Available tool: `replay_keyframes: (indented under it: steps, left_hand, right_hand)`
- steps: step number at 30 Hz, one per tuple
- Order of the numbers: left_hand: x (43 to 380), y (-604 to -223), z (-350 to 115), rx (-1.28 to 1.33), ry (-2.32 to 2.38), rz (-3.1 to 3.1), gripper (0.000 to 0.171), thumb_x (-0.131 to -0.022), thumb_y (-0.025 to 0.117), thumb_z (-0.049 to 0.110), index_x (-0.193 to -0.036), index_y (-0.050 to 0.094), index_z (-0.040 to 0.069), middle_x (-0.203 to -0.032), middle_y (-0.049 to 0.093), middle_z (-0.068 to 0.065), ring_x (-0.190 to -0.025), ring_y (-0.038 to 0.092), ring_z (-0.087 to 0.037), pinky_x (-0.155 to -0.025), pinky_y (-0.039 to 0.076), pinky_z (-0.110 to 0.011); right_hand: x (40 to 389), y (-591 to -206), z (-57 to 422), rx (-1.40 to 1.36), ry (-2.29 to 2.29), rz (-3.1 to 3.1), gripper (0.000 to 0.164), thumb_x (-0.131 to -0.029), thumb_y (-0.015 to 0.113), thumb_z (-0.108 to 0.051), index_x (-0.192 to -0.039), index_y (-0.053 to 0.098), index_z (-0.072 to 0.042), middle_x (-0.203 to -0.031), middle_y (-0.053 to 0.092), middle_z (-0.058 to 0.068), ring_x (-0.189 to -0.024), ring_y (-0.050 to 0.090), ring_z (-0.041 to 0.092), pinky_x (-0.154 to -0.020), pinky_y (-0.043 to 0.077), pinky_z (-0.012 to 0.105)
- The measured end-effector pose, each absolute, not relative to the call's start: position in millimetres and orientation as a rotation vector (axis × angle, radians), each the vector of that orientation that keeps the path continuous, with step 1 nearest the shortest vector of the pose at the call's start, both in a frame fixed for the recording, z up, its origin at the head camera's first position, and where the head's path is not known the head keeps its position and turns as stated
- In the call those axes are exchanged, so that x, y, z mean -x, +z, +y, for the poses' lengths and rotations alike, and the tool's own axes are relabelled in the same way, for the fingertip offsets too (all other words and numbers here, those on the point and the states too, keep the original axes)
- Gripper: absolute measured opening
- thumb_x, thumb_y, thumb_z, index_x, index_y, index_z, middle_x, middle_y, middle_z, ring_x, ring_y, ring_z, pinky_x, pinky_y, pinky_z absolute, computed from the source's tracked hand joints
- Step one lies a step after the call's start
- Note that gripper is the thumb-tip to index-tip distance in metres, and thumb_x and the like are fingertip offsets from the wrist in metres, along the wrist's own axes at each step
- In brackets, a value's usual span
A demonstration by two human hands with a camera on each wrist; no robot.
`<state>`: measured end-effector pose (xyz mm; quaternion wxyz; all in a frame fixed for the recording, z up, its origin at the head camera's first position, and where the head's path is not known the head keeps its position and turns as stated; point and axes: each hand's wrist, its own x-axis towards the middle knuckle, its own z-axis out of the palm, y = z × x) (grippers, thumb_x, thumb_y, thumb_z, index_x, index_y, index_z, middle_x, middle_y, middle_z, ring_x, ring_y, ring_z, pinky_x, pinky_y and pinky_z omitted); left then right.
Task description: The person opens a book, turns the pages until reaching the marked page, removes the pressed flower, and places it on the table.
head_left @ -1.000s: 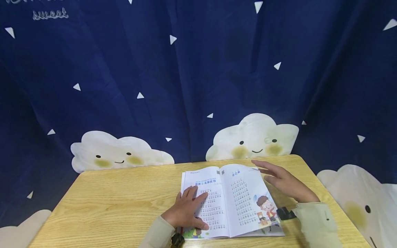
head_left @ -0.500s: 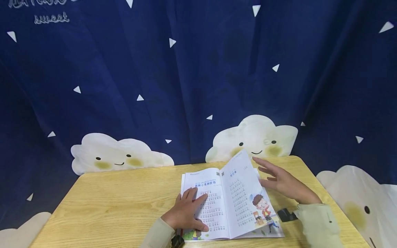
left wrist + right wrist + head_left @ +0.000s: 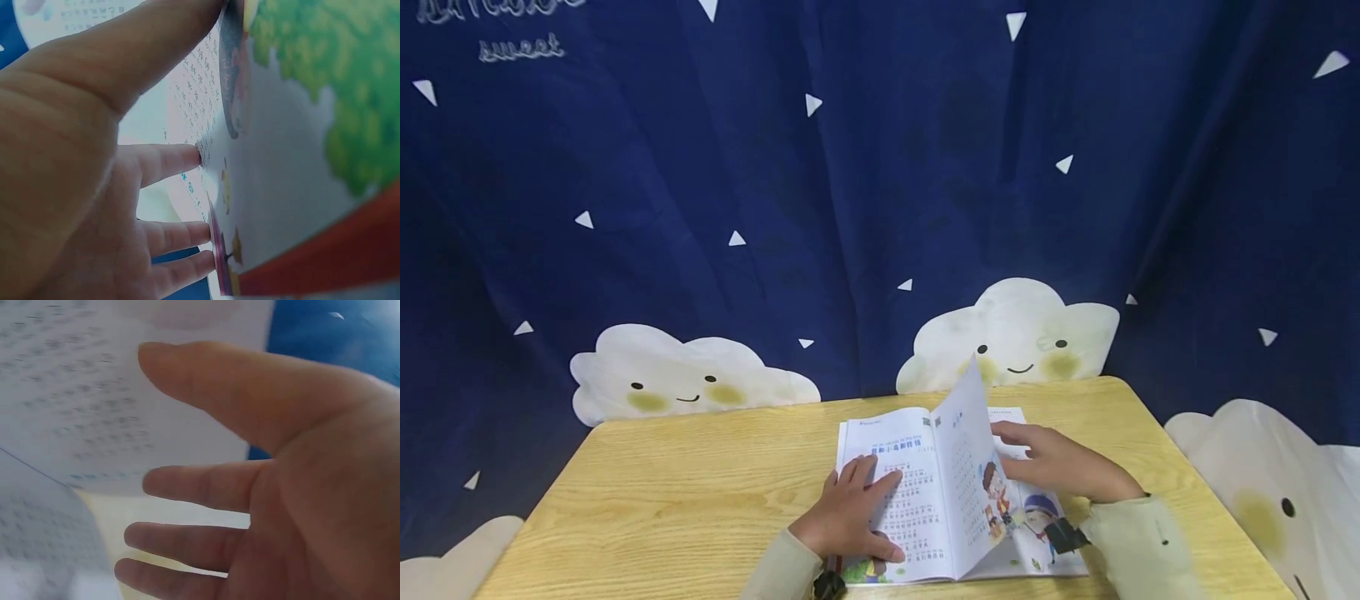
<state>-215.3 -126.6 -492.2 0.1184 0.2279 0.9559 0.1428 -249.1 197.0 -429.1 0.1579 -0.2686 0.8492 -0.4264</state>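
Observation:
An open book (image 3: pixel 917 533) with printed text and coloured drawings lies on the wooden table. One of its right-hand pages (image 3: pixel 962 475) stands up steeply from the spine, curving leftward. My left hand (image 3: pixel 850 508) rests on the left page with fingers spread and thumb apart. Behind the raised page, on its right side, is my right hand (image 3: pixel 1056 458), its fingertips at or near the sheet. In the right wrist view the right hand (image 3: pixel 294 469) has extended, separated fingers and holds nothing. The left wrist view shows the left fingertips (image 3: pixel 187 156) against the page.
The wooden table (image 3: pixel 700 483) spreads to the left of the book and a little to the right. A dark blue curtain (image 3: pixel 850 192) with white triangles and smiling clouds hangs behind it. Dark wrist devices sit at both sleeves.
The right page has risen from nearly flat to steeply upright, uncovering the page beneath with a drawn figure in a blue hat. My right hand has moved left behind it. The left hand stays put.

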Motion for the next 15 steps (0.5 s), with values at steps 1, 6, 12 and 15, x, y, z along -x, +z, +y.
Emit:
replay_keyframes:
  steps: [1,6,12,15]
  left_hand:
    - [216,-492,-127,-0.664,0.413,2.8,0.104,-0.064,0.072,0.073,-0.149,0.037,0.026,-0.155,0.023,-0.016,-0.141,0.02,-0.038,-0.107,0.02,-0.064]
    - [218,-491,-127,-0.659,0.394,2.812,0.103,-0.064,0.071,0.073,-0.149,0.038,0.026,-0.154,0.024,-0.015,-0.141,0.021,-0.037,-0.107,0.021,-0.064]
    - [221,-492,-127,-0.66,0.378,2.815,0.103,-0.064,0.07,0.075,-0.149,0.037,0.028,-0.154,0.024,-0.014,-0.14,0.021,-0.036,-0.107,0.021,-0.063]
    - [222,-492,-126,-0.667,0.358,2.826,0.103,-0.064,0.07,0.075,-0.149,0.037,0.028,-0.154,0.024,-0.014,-0.14,0.022,-0.036,-0.107,0.022,-0.063]
  right_hand:
    - [249,-430,192,0.777,-1.197,2.424,0.053,-0.094,0.061,-0.034,-0.14,0.049,-0.01,-0.138,0.052,0.016,-0.124,0.048,0.041,-0.096,0.042,0.058]
    - [244,-432,168,0.752,-1.075,2.454,0.059,-0.092,0.062,-0.044,-0.139,0.051,-0.01,-0.14,0.051,0.013,-0.13,0.044,0.037,-0.1,0.038,0.058]
    - [241,-438,148,0.727,-0.982,2.467,0.062,-0.089,0.062,-0.05,-0.139,0.052,-0.015,-0.145,0.046,0.011,-0.134,0.04,0.035,-0.104,0.033,0.059]
    - [240,-441,143,0.744,-0.947,2.489,0.063,-0.089,0.061,-0.052,-0.14,0.052,-0.016,-0.148,0.041,0.015,-0.137,0.036,0.037,-0.106,0.03,0.06]
